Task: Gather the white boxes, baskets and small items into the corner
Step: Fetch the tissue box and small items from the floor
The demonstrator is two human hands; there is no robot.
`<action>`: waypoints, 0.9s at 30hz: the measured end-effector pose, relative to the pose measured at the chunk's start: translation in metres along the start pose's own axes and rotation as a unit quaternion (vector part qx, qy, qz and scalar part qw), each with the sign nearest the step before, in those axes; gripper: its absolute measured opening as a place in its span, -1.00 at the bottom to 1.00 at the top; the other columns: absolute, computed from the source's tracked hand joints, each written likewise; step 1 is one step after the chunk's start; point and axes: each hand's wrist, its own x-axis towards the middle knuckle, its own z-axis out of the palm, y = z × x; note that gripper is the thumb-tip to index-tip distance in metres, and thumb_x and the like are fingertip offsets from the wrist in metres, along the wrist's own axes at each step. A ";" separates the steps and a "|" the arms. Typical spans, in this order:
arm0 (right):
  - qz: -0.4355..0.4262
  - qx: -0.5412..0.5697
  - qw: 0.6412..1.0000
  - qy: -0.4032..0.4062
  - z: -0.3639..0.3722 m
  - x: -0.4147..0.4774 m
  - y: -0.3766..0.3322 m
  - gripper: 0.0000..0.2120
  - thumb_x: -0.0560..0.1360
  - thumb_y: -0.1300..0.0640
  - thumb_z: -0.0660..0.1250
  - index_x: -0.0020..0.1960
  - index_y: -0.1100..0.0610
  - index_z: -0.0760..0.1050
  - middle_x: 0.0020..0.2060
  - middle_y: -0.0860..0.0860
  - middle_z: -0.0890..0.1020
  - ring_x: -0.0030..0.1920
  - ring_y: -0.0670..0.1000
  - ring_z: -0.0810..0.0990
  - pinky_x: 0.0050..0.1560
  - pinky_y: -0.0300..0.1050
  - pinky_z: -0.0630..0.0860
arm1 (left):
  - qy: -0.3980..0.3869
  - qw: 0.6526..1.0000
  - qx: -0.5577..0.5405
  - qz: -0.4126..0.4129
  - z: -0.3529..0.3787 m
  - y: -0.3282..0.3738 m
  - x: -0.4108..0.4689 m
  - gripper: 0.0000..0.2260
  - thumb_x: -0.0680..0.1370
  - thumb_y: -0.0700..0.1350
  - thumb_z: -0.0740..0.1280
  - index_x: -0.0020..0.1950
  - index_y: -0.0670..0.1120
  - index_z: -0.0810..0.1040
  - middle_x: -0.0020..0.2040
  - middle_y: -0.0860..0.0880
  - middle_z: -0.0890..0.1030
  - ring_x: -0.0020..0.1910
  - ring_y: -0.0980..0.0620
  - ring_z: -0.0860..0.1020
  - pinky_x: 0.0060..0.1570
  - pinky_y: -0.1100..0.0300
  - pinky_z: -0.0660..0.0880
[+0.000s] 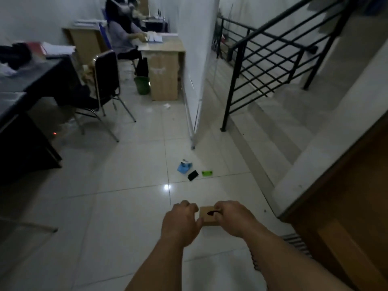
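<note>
Above the pale tiled floor (126, 185), near the bottom middle of the view, both hands hold a small brown box (206, 217) between them. The left hand (181, 222) has its fingers curled against the box's left edge. The right hand (231, 217) grips the right edge with curled fingers, and a dark mark shows on the box top just beside them. Whether the box touches the floor I cannot tell.

Farther along the floor, three small items lie close together just short of the foot of a white partition (195, 80): a blue packet (184, 167) with something white on it, a black item (193, 175) just right of it, and a green item (207, 173) beside that. What they are is too blurred to tell.

To the right of the partition a black railing (262, 59) runs beside the stairs, and brown wooden panelling (346, 206) fills the right edge. On the left stand a dark tabletop (31, 80) with clutter and a black chair (105, 80). Behind them a green bucket (142, 85) sits on the floor against a wooden desk (163, 59), where a seated person (121, 36) works.
</note>
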 end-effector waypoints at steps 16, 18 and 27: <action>0.178 0.068 0.976 -0.108 -0.028 0.180 0.124 -0.63 0.57 -0.05 0.18 0.33 0.03 0.43 0.21 0.09 0.58 0.19 0.14 0.56 0.19 -0.02 0.50 | -0.296 0.943 0.150 -0.026 0.059 -0.009 0.234 -0.46 0.57 0.22 0.21 0.46 -0.03 0.27 0.33 -0.11 0.41 0.27 -0.14 0.42 0.13 -0.01 0.42; 0.182 0.081 0.971 -0.130 -0.027 0.200 0.137 -0.59 0.58 -0.07 0.18 0.39 0.01 0.38 0.29 0.10 0.53 0.22 0.12 0.54 0.21 -0.05 0.49 | -0.313 0.935 0.162 -0.026 0.069 -0.004 0.262 -0.46 0.57 0.22 0.21 0.46 -0.02 0.26 0.33 -0.11 0.41 0.26 -0.14 0.43 0.10 0.00 0.42; 0.139 0.073 0.966 -0.205 0.025 0.348 0.223 -0.58 0.62 -0.06 0.14 0.43 0.06 0.32 0.31 0.14 0.47 0.21 0.13 0.49 0.14 -0.05 0.48 | -0.343 0.927 0.113 -0.103 0.186 0.004 0.387 -0.48 0.57 0.20 0.21 0.47 0.01 0.23 0.29 -0.11 0.44 0.23 -0.16 0.46 0.08 0.00 0.41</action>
